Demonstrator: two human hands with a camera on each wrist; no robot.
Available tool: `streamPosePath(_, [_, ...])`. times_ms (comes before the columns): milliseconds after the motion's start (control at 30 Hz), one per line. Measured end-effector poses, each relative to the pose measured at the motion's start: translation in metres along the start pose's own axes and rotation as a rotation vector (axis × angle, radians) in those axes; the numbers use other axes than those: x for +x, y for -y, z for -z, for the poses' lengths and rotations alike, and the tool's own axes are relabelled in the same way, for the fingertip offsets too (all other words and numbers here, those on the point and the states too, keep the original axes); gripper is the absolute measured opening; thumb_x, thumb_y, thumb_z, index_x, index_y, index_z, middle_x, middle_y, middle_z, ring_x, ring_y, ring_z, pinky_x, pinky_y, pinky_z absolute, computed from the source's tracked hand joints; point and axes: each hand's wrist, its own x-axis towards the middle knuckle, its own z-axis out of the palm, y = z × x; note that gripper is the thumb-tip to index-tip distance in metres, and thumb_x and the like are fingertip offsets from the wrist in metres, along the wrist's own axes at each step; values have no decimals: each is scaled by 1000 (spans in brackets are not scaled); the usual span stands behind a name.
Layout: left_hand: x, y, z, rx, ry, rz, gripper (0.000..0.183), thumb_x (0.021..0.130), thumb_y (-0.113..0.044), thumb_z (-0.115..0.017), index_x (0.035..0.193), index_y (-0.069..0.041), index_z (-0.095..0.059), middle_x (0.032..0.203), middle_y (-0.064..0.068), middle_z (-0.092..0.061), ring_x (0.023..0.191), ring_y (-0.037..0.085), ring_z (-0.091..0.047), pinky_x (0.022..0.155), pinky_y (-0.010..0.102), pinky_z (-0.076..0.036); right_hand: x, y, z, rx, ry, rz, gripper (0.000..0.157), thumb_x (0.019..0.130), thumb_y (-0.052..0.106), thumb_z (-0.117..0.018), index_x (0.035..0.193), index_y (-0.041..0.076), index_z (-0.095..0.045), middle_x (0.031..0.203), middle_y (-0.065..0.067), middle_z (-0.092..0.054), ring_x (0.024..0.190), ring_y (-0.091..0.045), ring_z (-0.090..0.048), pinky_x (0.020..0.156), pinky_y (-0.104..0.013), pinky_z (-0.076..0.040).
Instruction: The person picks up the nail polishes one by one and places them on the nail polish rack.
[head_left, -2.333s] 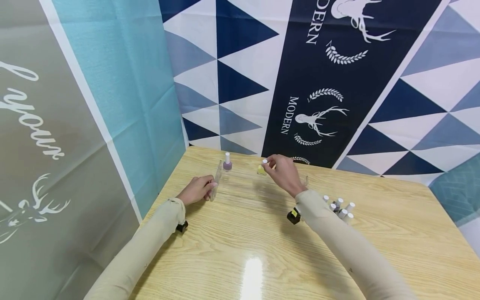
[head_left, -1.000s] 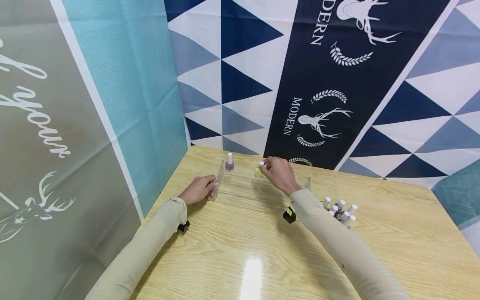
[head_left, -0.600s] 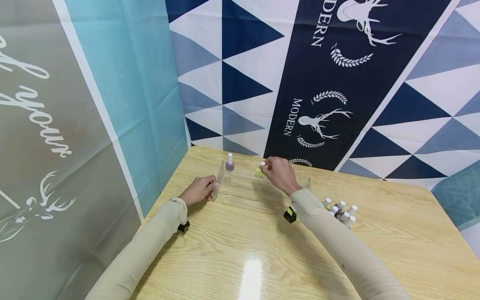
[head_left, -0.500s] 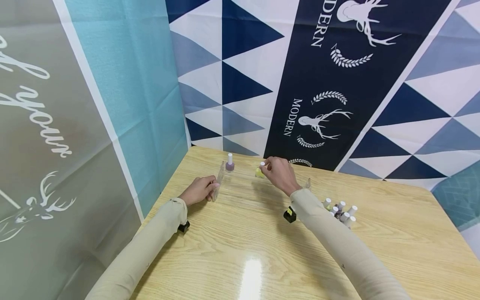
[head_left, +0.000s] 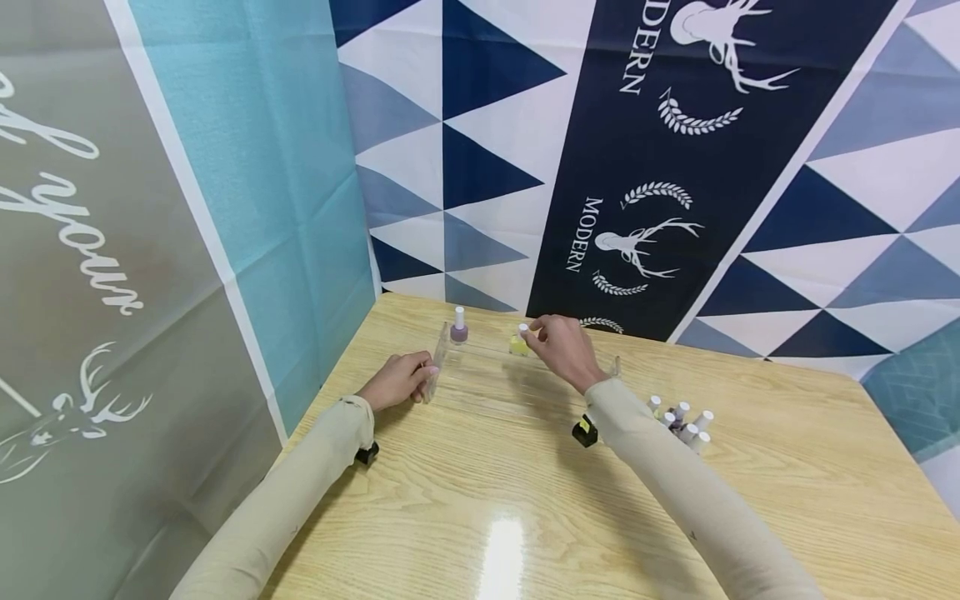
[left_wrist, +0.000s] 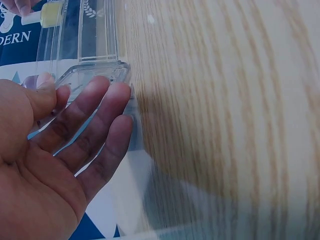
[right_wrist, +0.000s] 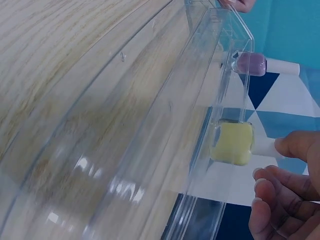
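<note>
Head view: right fingers (head_left: 542,322) pinch yellow bottle (head_left: 517,345), purple bottle (head_left: 459,332) apart; left fingers (head_left: 422,359) grip clear rack's (head_left: 510,379) edge.

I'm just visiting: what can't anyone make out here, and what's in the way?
- Head view: the right sleeve and overlapping caps partly hide the clustered bottles; their exact count is unclear.
- Head view: the right arm covers part of the clear rack near its right end.
- Left wrist view: the left hand covers much of the purple bottle.
- Right wrist view: the top edge cuts off the left hand.
</note>
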Motion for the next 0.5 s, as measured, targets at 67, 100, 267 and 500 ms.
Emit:
streamPosePath(67, [0, 0, 0, 1, 3, -2, 26, 111, -24, -50, 96, -5, -60, 75, 5, -63, 66, 17, -67, 62, 30, -57, -2, -1, 4, -4, -7, 9, 32, 102, 30, -68, 110, 0, -77, 90, -11, -74, 79, -25, -69, 70, -43, -58])
streamPosePath(100, [0, 0, 0, 0, 3, -3, 26, 111, -24, -50, 96, -5, -60, 75, 5, -63, 66, 18, -67, 62, 30, -57, -4, -2, 6, -6, -12, 15, 33, 102, 30, -68, 110, 0, -77, 90, -11, -74, 80, -25, -69, 70, -44, -58])
streamPosePath(267, [0, 0, 0, 3, 0, -14, 26, 111, -25, -50, 96, -6, -60, 75, 4, -63, 65, 17, -67, 63, 30, -57, -12, -5, 18, -25, -27, 36, 30, 101, 28, -67, 108, 0, -77, 89, -11, -74, 81, -26, -69, 75, -46, -57])
streamPosePath(500, [-2, -1, 0, 4, 0, -12, 27, 111, -25, -49, 97, -5, -61, 75, 5, -63, 65, 17, -67, 63, 30, -57, -29, -14, 32, -52, -66, 67, 26, 100, 24, -68, 102, 1, -78, 87, -10, -74, 74, -25, -67, 69, -45, -55])
